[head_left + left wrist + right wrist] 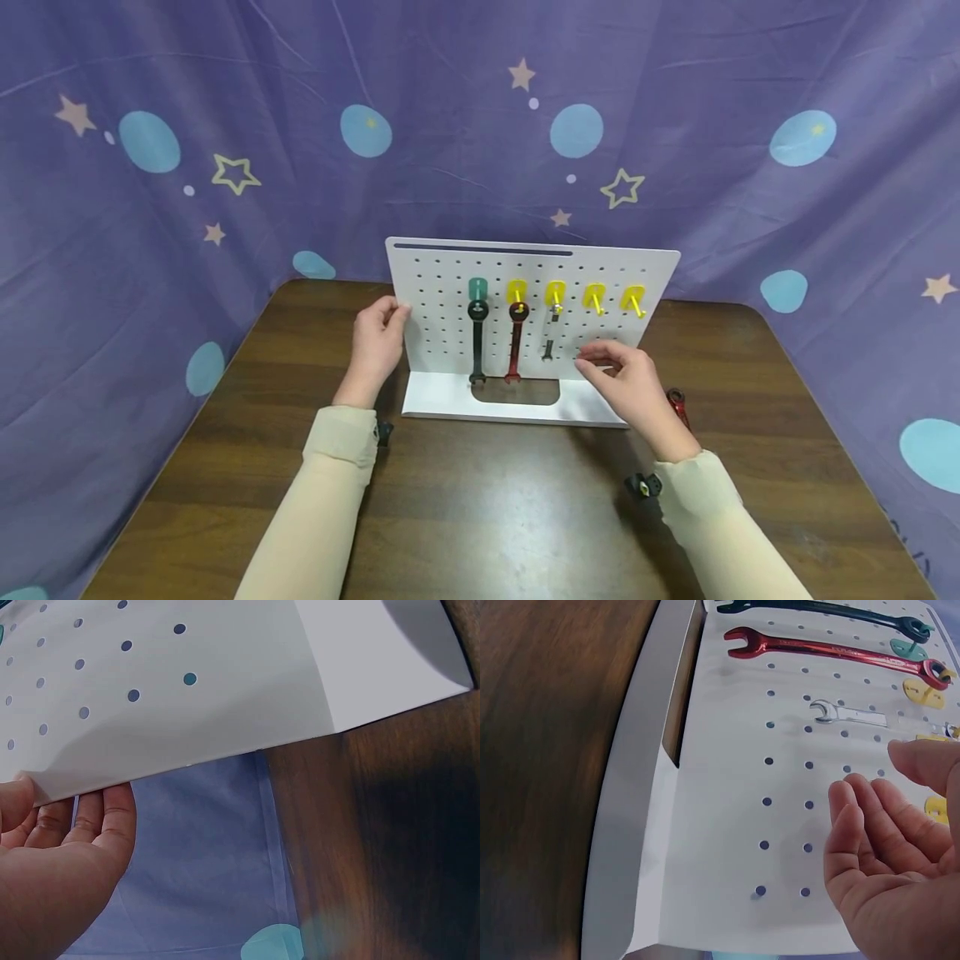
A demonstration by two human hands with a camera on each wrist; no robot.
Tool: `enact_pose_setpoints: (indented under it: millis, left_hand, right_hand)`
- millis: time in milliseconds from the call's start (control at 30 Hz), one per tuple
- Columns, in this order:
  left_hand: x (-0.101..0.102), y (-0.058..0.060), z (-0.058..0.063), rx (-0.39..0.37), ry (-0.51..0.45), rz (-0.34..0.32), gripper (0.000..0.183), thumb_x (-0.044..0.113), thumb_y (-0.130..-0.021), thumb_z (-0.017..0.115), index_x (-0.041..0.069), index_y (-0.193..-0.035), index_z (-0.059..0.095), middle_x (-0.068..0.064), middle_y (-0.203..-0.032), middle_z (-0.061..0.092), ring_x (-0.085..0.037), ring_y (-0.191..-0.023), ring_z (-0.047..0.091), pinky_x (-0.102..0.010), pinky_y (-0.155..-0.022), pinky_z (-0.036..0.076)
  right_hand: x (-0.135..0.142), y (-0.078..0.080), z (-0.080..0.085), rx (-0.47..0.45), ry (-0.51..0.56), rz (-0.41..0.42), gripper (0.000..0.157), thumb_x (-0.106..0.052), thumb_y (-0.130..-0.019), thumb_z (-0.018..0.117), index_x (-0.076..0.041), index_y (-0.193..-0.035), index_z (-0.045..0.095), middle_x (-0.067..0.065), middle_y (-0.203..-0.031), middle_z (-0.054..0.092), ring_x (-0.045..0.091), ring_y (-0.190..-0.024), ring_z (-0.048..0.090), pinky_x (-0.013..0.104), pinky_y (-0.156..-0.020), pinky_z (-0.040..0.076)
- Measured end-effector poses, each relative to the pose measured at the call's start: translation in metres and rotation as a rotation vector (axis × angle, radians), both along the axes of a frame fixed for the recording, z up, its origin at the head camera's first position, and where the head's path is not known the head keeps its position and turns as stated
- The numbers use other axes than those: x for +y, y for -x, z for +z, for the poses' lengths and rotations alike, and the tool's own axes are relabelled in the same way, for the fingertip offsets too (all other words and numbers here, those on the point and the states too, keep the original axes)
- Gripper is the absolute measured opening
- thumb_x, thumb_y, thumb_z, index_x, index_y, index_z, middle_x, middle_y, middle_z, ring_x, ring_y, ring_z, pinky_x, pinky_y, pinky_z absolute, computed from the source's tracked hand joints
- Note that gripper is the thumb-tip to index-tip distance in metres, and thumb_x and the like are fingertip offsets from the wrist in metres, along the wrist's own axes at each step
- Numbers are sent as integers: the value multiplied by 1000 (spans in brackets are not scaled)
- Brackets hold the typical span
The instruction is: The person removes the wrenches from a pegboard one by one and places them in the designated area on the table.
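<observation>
A white pegboard (442, 354) stands upright on the table. My left hand (378, 337) grips its left edge, thumb on the front face and fingers behind in the left wrist view. Three combination wrenches hang on hooks: a dark one (477, 346) on the green hook (477, 289), a red one (515, 346) and a small silver one (862, 716) on yellow hooks. My right hand (618, 379) is in front of the board, just right of the silver wrench, with fingers loosely bent, thumb apart and nothing held.
Two more yellow hooks, one (595, 296) beside the silver wrench's hook and one (633, 298) farther right, carry nothing. Another red wrench (677, 404) lies on the wooden table (495, 508), partly behind my right wrist. A purple patterned curtain (465, 125) hangs behind.
</observation>
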State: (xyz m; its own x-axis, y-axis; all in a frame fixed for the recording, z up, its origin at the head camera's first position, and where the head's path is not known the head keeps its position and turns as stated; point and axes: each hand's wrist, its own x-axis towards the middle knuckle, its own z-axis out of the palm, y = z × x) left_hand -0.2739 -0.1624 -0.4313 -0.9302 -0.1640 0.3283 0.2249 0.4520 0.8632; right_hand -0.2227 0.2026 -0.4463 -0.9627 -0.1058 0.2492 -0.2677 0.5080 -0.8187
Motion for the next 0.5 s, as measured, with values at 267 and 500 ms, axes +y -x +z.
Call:
enact_pose_setpoints:
  millis: [267, 500]
  left_hand:
    - [0, -1, 0, -1, 3, -3, 21, 13, -107, 56, -4, -107, 69, -17, -87, 67, -23, -68, 49, -28, -56, 40]
    - [0, 0, -1, 10, 6, -2, 21, 12, -106, 56, -5, -106, 69, -18, -85, 66, -23, -69, 49, -29, -57, 39]
  right_hand:
    - [-9, 6, 5, 6, 26, 14, 25, -21, -96, 75, -4, -115, 73, 3, -104, 73, 19, -96, 68, 39, -83, 54]
    - [-16, 15, 10, 40, 61, 46, 24, -22, -96, 75, -7, -114, 73, 1, -105, 73, 18, -96, 68, 39, -83, 54]
